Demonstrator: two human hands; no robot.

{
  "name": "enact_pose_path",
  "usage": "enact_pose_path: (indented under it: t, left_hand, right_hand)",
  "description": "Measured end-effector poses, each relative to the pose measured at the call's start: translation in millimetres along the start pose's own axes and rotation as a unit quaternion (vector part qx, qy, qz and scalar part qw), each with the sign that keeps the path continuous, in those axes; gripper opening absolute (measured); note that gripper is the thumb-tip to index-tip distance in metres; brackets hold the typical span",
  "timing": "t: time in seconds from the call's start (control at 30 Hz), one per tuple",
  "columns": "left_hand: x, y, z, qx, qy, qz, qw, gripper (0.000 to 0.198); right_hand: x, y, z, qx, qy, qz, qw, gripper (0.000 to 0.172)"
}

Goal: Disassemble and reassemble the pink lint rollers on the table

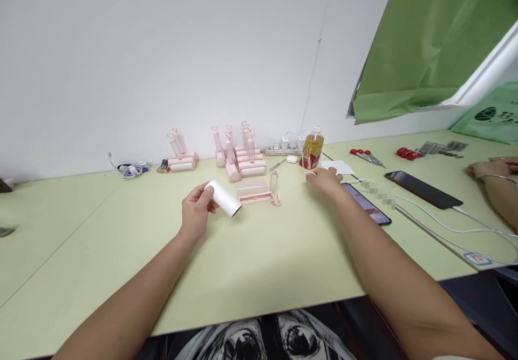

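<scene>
My left hand (pixel 196 209) grips a white paper roll (pixel 223 198), tilted, its hollow dark-edged end pointing down to the right. Just beyond the roll lies an open pink plastic lint roller case (pixel 254 197) with a clear lid. A pink handle (pixel 274 184) stands upright at the case's right end. My right hand (pixel 325 181) reaches over the table in front of the drink bottle (pixel 312 148) and beside a sheet of white paper (pixel 339 167). Its fingers are bent and apart; the fingertips are partly hidden, and I see nothing held in them.
Several pink lint rollers (pixel 251 165) stand grouped by the wall, with more pink ones (pixel 182 162) to their left. A power strip (pixel 282 150), phones (pixel 423 188) and white cables lie to the right. Red-handled tools (pixel 366 156) sit farther back. Another person's hand (pixel 491 168) rests at the right edge.
</scene>
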State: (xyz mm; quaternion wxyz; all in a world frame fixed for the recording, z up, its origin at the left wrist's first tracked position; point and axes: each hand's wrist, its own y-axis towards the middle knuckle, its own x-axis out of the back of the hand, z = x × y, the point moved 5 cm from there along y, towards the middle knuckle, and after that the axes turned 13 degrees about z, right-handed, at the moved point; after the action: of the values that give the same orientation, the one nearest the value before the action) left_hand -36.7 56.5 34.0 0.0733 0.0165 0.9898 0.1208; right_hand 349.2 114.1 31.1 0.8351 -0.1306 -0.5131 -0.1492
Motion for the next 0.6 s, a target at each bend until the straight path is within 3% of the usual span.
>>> enact_pose_path:
  t: [0.1,0.17,0.27,0.37,0.43,0.5,0.6]
  left_hand:
    - [-0.3,0,0,0.0,-0.003,0.001,1.0,0.042]
    - [-0.6,0,0,-0.001,-0.004,-0.001,1.0,0.043]
    - [-2.1,1,1,0.006,-0.01,0.0,1.0,0.044]
    - [-4.3,2,3,0.027,-0.028,0.005,0.999,0.045]
    - [-5.5,2,4,0.046,-0.048,0.006,0.998,0.048]
    - [-7.0,1,6,0.067,-0.072,0.013,0.995,0.054]
    - [-11.3,0,8,0.086,-0.104,0.049,0.99,0.057]
  right_hand:
    - [2,-1,-3,-0.031,0.035,0.008,0.999,0.028]
    - [12,-7,2,-0.011,0.051,-0.049,0.997,0.026]
    - [32,-25,17,0.089,0.114,-0.175,0.974,0.023]
    - [41,-52,35,0.213,0.279,-0.225,0.909,0.025]
    - [36,-73,50,0.29,0.398,-0.184,0.851,0.028]
    - [23,-96,71,0.352,0.476,-0.086,0.801,0.035]
    - [-8,-127,97,0.367,0.496,0.085,0.782,0.039]
